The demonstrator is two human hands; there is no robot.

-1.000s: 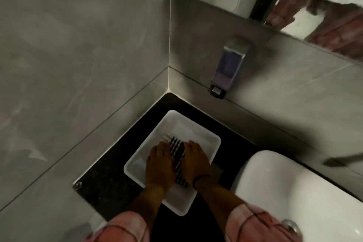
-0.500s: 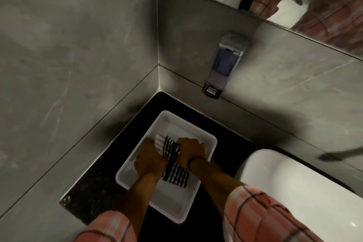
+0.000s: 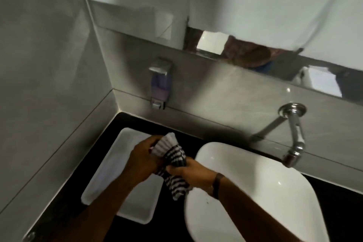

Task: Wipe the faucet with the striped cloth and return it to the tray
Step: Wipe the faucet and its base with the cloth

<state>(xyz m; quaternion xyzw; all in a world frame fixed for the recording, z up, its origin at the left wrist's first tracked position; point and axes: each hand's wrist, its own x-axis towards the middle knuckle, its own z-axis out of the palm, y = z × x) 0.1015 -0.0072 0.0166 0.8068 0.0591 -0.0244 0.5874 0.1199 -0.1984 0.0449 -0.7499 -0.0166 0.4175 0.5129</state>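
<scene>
Together, both hands gripped the striped cloth (image 3: pixel 173 160) above the gap between the white tray (image 3: pixel 110 173) and the basin (image 3: pixel 255 192). Left hand (image 3: pixel 144 160) had its fingers curled tight round the pale upper end; right hand (image 3: pixel 191 173) pinched the bunched dark-striped middle, the loose end hanging below. Well apart to the right, the chrome faucet (image 3: pixel 296 135) jutted from the wall over the basin

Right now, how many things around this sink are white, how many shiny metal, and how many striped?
White: 2, the tray and the basin
Shiny metal: 2, the faucet and the soap dispenser
Striped: 1, the cloth held by the left hand and right hand
Total: 5
</scene>
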